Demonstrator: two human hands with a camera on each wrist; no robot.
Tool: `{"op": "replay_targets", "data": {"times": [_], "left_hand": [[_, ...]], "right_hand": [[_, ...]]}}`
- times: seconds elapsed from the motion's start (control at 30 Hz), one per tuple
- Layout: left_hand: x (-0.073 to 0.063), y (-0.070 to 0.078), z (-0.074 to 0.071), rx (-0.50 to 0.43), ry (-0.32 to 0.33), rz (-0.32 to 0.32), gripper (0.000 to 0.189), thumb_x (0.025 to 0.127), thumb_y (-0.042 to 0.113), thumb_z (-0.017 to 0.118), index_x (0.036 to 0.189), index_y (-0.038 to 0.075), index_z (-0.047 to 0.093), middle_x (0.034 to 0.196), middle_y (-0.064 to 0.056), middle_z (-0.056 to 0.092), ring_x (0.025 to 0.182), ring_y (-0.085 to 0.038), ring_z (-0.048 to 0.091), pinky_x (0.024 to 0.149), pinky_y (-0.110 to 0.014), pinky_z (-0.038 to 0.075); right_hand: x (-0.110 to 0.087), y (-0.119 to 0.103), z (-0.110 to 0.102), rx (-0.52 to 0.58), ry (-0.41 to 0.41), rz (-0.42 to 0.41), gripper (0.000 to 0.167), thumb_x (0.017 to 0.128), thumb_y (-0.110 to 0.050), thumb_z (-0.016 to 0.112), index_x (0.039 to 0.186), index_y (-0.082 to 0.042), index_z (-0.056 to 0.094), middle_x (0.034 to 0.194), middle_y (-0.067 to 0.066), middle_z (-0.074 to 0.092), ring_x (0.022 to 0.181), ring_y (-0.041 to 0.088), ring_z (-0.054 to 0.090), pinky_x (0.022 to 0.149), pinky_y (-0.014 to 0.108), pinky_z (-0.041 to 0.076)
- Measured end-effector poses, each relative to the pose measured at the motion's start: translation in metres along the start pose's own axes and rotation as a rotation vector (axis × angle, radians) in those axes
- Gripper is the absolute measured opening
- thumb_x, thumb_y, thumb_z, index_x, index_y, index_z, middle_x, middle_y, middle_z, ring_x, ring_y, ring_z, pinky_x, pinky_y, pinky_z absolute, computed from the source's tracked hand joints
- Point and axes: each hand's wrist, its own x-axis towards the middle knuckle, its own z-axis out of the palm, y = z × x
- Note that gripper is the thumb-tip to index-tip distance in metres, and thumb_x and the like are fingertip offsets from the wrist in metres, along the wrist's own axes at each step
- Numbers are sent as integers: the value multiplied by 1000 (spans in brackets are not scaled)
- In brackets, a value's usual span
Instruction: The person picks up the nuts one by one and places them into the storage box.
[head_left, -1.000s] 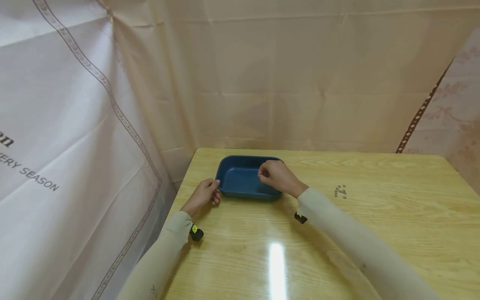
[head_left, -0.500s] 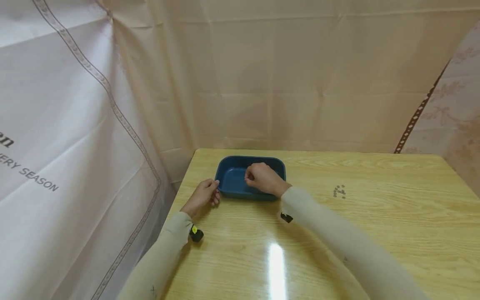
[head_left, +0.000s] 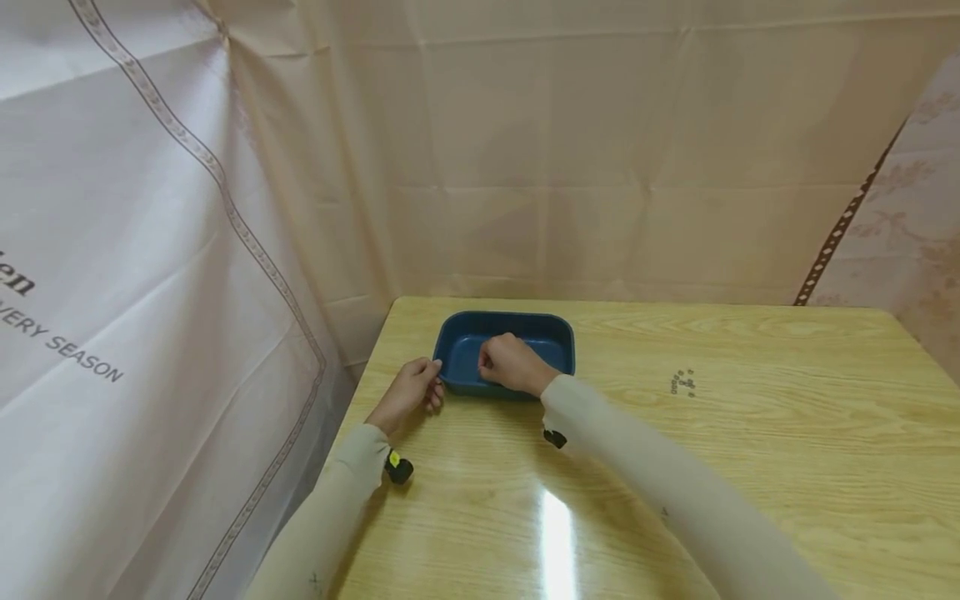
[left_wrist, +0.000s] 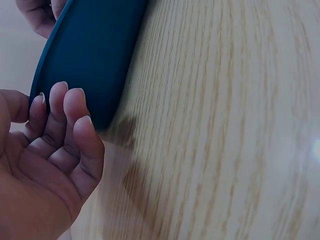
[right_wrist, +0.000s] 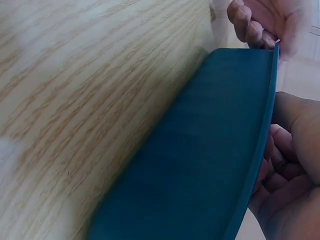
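Observation:
A deep blue rectangular tray (head_left: 551, 327) lies on the table near its far left part. At its left corner my left hand (head_left: 407, 390) pinches the rim between thumb and index finger; the other fingers curl loosely outside the wall (left_wrist: 95, 55). My right hand (head_left: 517, 364) reaches over the near rim into the tray, fingers curled in and pointing left. In the right wrist view the tray's wall (right_wrist: 200, 145) hides the fingertips of the right hand (right_wrist: 292, 165), so whatever they may hold cannot be seen.
Several tiny dark pieces (head_left: 682, 383) lie in a cluster on the wood-grain table (head_left: 750, 450), right of the tray. Behind stands a beige cloth (head_left: 600, 167), and a white printed cloth (head_left: 150, 292) hangs along the left side.
My right hand has moved left from the tray's right end to about its middle, fingers still curled. My left hand has stayed at the left corner.

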Motion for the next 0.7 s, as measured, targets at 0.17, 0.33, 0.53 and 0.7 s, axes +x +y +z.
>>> {"op": "replay_targets", "data": {"times": [0.17, 0.33, 0.53, 0.7], "left_hand": [[2, -1, -1, 6, 5, -2, 36, 113, 32, 45, 96, 1, 54, 80, -10, 63, 62, -18, 60, 56, -30, 51], [1, -3, 1, -8, 4, -13, 36, 113, 32, 45, 95, 2, 54, 80, -10, 62, 62, -19, 60, 56, -31, 51], [-1, 0, 3, -14, 24, -2, 36, 113, 33, 44, 96, 2, 53, 80, -11, 62, 61, -19, 58, 56, -30, 50], [-2, 0, 2, -3, 22, -13, 36, 113, 33, 44, 97, 2, 53, 81, -11, 62, 62, -18, 58, 57, -29, 50]], "right_hand": [[3, -2, 4, -7, -18, -5, 8, 96, -6, 69, 91, -8, 75, 86, 1, 71, 71, 9, 61, 71, 27, 55], [5, -1, 6, 0, -31, -10, 9, 97, -6, 70, 91, -7, 76, 87, 1, 73, 74, 9, 64, 74, 28, 56], [9, 1, 3, 41, -43, -13, 9, 96, -6, 72, 89, -6, 78, 86, 2, 74, 76, 13, 67, 76, 31, 58], [9, 2, 4, 41, -60, -35, 10, 94, -3, 73, 86, -5, 78, 79, 0, 72, 71, 10, 66, 73, 29, 58]]}}
